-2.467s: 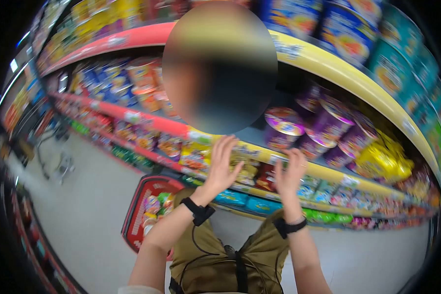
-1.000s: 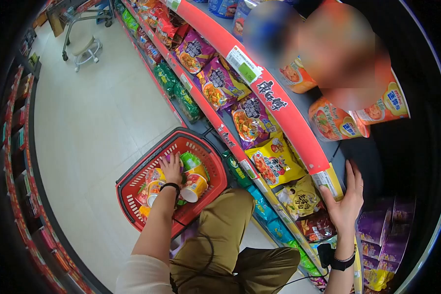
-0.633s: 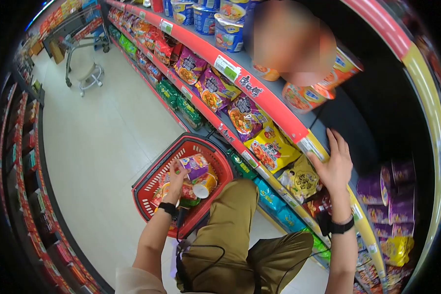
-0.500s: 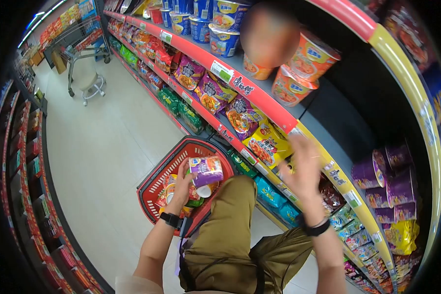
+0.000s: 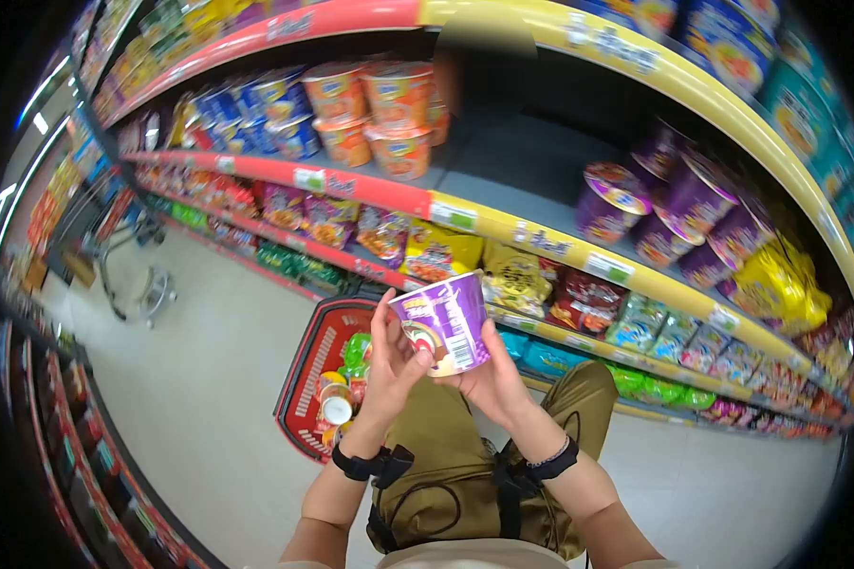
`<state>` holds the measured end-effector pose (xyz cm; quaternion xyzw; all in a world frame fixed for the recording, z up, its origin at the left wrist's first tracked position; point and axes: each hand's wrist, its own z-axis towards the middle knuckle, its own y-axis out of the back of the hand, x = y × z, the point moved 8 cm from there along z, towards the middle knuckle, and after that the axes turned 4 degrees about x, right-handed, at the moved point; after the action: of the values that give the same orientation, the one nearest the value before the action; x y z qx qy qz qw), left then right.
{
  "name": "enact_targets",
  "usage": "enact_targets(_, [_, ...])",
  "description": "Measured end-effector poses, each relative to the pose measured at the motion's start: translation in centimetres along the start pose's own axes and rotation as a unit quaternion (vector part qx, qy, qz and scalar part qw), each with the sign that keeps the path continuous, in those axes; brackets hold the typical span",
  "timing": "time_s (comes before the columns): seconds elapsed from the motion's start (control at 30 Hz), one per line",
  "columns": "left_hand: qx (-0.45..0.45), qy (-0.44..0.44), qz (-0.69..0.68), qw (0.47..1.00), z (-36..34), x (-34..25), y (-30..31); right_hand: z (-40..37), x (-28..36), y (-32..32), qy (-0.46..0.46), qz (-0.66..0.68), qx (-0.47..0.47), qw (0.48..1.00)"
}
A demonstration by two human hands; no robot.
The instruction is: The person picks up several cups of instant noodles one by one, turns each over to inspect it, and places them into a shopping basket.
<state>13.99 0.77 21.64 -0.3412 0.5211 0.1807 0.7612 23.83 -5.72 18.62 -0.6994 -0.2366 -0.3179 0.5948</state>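
A purple instant noodle cup (image 5: 460, 318) is held in front of my lap, tilted, with its label and barcode facing me. My left hand (image 5: 389, 356) grips it on the left side, the thumb pressed on the label. On the lower right, my right hand (image 5: 498, 384) has its fingers around the cup. Below and left of the hands, a red shopping basket (image 5: 299, 403) stands on the floor. Inside it are a cup with a white base (image 5: 336, 410), a green packet (image 5: 357, 351) and other colourful packs.
Ahead, a shelf with a red and yellow edge (image 5: 503, 232) carries orange noodle cups (image 5: 399, 104), blue cups, and purple cups (image 5: 612, 204) at right. Bagged noodles (image 5: 441, 251) fill the rows below. A wheeled stool and trolley stand at far left, another shelf at lower left.
The purple cup has come up from over the basket to in front of my lap. My right hand has left the shelf side and now holds the cup too. The view has turned right.
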Motion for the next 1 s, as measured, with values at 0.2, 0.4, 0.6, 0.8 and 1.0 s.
enact_targets(0.2, [0.116, 0.066, -0.124, 0.983, 0.5, 2.5, -5.9, -5.7, 1.3, -1.7, -0.093, 0.419, 0.185, 0.884])
enact_targets(0.4, [0.135, 0.081, -0.087, 0.984, 1.2, 1.3, -9.2, -8.3, 3.4, 3.2, -0.003, 0.051, -0.078, 0.996])
enact_targets(0.6, [0.131, 0.022, 0.058, 0.989, 1.0, 0.2, -11.5, -9.0, 4.4, 5.9, 0.176, -0.214, -0.159, 0.948])
enact_targets(0.8, [0.133, 0.071, 0.069, 0.986, 0.3, 1.4, -10.9, -8.6, 4.8, 4.8, 0.085, 0.082, -0.030, 0.993])
enact_targets(1.0, [0.163, 0.075, 0.032, 0.983, 1.0, 1.7, -11.7, -8.6, 5.2, 5.1, 0.037, 0.153, -0.032, 0.987])
